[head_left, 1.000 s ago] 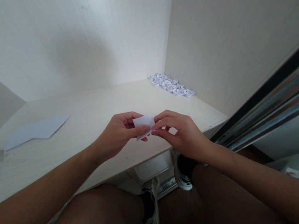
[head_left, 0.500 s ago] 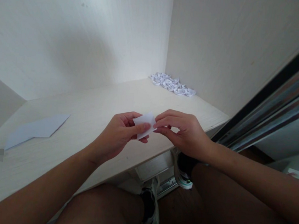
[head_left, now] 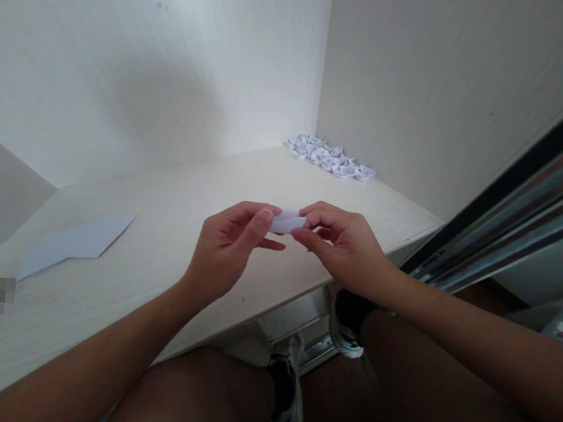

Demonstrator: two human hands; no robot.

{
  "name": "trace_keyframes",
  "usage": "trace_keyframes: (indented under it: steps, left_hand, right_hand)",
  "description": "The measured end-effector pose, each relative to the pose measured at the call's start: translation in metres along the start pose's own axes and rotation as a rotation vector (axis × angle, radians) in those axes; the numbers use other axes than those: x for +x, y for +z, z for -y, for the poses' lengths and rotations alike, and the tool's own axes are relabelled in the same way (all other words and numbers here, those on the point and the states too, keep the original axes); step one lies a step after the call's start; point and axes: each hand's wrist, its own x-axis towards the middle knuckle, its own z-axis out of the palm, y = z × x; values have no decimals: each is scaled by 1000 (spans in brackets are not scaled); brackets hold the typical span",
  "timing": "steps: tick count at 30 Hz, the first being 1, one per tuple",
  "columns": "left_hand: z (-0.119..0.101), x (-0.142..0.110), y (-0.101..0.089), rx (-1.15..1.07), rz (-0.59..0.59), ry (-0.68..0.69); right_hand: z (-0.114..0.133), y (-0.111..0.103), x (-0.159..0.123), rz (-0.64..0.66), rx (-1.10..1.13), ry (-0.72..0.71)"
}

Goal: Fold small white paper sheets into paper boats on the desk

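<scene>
A small folded piece of white paper (head_left: 287,224) is held between both hands, above the front part of a pale wooden desktop (head_left: 203,193). My left hand (head_left: 232,243) pinches its left end, thumb on top and the lower fingers stretched out beneath. At the other end, the thumb and fingertips of my right hand (head_left: 336,240) close on the paper. A fold line runs along the strip, and its ends are covered by my fingers. Toward the back right corner lies a cluster of several small folded white paper pieces (head_left: 330,157), some with pointed tips.
White paper sheets (head_left: 77,243) lie on the left of the desktop. Pale panels rise behind and to the right. A dark-edged metal frame (head_left: 515,188) slants along the right side. Below the front edge are my legs and shoes (head_left: 289,400).
The paper has turned from a tilted, flat-facing square to a narrow level strip. My right fingers now grip its right end, and my left thumb has shifted to its left end.
</scene>
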Motion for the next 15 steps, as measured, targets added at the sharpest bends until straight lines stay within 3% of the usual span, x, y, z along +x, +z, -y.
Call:
trace_keyframes:
  steps: [7,15]
  left_hand:
    - [3,-2,4,86,-5,155]
    - [1,-2,3,48,-17,167]
  right_hand:
    - [12,-3,3,9,111,175]
    - [21,1,5,-48,207,228]
